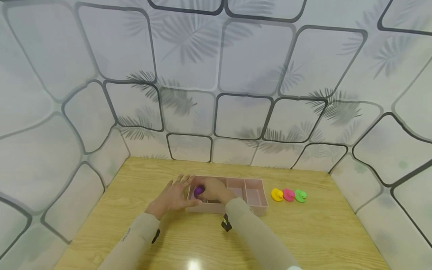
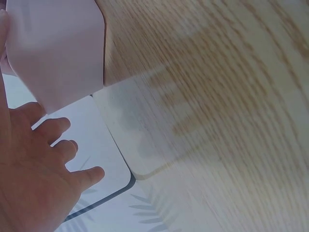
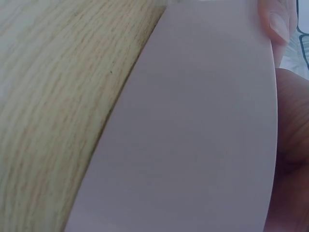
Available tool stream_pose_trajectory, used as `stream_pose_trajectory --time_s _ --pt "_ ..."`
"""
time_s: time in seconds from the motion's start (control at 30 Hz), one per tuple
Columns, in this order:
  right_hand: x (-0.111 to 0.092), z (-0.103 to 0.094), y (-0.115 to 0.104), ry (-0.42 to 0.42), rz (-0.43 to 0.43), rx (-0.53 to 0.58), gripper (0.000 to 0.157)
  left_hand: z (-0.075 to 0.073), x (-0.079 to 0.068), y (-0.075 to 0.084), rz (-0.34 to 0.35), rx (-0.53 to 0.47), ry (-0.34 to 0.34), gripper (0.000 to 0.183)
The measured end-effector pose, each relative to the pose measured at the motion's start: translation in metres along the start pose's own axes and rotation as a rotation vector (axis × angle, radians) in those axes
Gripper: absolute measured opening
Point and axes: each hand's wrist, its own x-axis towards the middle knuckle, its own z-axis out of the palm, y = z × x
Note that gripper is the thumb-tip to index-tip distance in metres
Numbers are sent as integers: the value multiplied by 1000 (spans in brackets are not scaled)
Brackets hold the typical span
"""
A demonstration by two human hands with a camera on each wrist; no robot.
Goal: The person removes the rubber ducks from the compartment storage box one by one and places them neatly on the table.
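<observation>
A pink divided box [image 1: 260,210] sits on the table, its outer wall filling much of both wrist views. Inside its leftmost compartment is a small round purple toy [image 1: 198,192], partly covered by fingers. My right hand [image 1: 216,189] reaches over the front wall, pinching the toy with its fingertips. In the right wrist view that hand [image 3: 292,125] is mostly behind the box wall. My left hand [image 1: 173,197] rests at the box's left end, fingers spread and thumb at the front rim. The left wrist view shows those fingers [image 2: 60,128] extended beside the wall.
To the right of the box, yellow [image 1: 277,195], pink [image 1: 288,194] and green [image 1: 300,195] toy ducks stand in a row. The wooden table [image 1: 320,232] ends at patterned walls [image 1: 189,112] behind and on both sides.
</observation>
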Motion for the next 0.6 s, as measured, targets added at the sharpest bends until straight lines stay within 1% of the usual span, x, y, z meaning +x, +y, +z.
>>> stream_pose_trajectory --time_s 0.3,0.6 --pt "-1 1 2 27 -53 10 26 -1 0 0 -5 -12 -4 107" --pt "-2 0 3 38 -85 -20 22 -1 0 1 -11 -13 -5 107"
